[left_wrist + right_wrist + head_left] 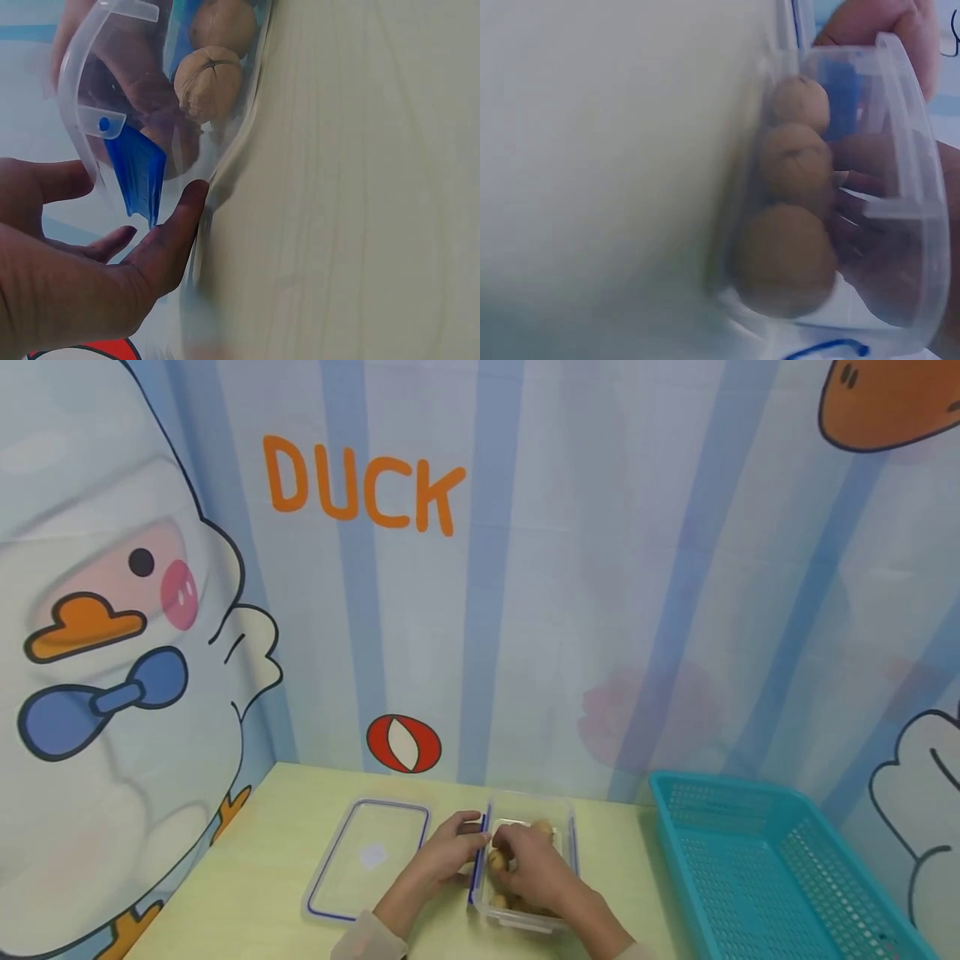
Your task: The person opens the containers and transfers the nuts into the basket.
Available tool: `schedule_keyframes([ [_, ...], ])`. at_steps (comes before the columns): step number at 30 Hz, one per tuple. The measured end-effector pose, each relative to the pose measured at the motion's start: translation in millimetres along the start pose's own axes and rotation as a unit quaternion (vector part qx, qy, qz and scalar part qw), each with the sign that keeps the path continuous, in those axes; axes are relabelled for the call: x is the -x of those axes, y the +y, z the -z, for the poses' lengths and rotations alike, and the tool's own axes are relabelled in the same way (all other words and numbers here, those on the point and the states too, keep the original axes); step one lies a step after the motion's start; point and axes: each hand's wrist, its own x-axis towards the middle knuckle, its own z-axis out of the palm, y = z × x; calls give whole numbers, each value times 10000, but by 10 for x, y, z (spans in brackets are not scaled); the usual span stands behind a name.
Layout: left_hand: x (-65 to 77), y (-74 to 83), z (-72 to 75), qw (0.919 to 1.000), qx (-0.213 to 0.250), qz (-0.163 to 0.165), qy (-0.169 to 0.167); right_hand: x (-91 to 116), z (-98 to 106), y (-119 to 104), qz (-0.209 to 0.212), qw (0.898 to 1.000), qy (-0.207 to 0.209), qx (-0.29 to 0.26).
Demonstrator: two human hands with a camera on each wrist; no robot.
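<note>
Clear plastic box (534, 806) stands on a pale yellow table (232, 852), brown walnuts (210, 82) on its floor, as a person works over it with two bare hands. The right hand (536, 864) reaches down inside with its fingers bent, a walnut close by its thumb; whether it grips that nut cannot be told, and the hand itself hides much of the interior. At the box's nine o'clock, the left hand (450, 845) rests against the wall, fingers spread wide about a blue flap (141, 176). Farther out at nine o'clock, a lid (390, 827) lies flat, edged in blue and bearing a small white label (372, 857); the left hand stands between it and the box. Well apart at three o'clock sits a turquoise basket (750, 860) (its near end runs out of the head view). Behind hangs a striped backdrop (577, 568), printed with orange lettering (423, 497) reading "DUCK" at eleven o'clock, a red-and-white ball (403, 743) between ten and eleven, and a large white bird (82, 818) at ten.
</note>
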Motion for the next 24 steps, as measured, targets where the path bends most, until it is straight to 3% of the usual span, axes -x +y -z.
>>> schedule_keyframes([
  [6,2,24,2,10000,34,-12,-52,-101,300,0,62,9996,-250,73],
  [12,-9,3,11,10000,-26,-17,-27,-129,738,-59,144,9997,-53,179],
  [19,-6,-3,16,10000,-31,-18,23,21,1307,-166,409,9979,428,267],
  [24,0,-7,20,9999,-90,-15,48,235,1666,-206,109,9979,612,153],
])
